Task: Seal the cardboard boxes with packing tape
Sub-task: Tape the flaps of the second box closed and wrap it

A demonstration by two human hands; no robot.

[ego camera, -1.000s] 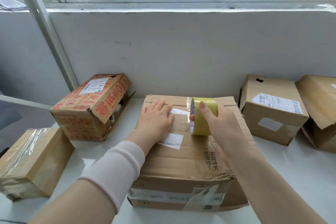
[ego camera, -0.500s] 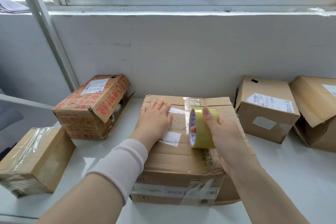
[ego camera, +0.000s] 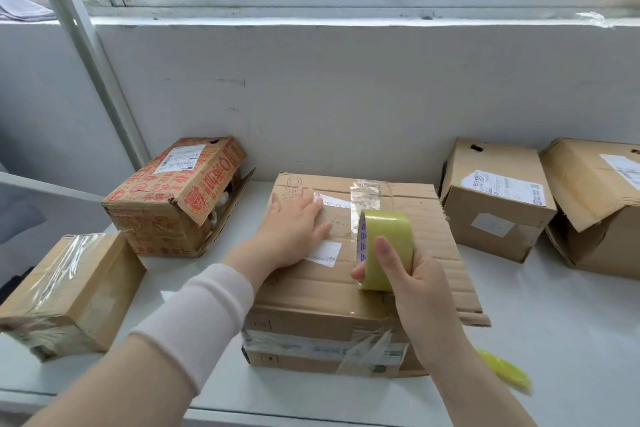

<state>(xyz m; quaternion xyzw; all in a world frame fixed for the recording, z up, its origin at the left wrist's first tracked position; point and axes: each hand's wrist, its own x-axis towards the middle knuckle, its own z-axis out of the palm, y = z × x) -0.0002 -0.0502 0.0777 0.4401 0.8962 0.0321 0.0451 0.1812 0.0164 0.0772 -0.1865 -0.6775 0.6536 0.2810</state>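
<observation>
A: Where was the work?
B: The white tabletop (ego camera: pixel 554 340) carried the wide brown cardboard box (ego camera: pixel 440 246).
A: And the hands?
B: On that box's top the left hand (ego camera: pixel 294 236) lay flat, grip apart, likely pinning the flaps. The right hand (ego camera: pixel 422 291), grip clamped on the yellow-green roll of packing tape (ego camera: pixel 391 236), held it on edge over the box's top, probably so the strip would unroll straight.

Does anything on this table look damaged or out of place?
Yes. The red-printed cardboard box lies with an end flap hanging open, white filling showing. The plain brown cardboard box at far right has a bent, gaping flap. The middle brown box has a ragged right flap edge.
</observation>
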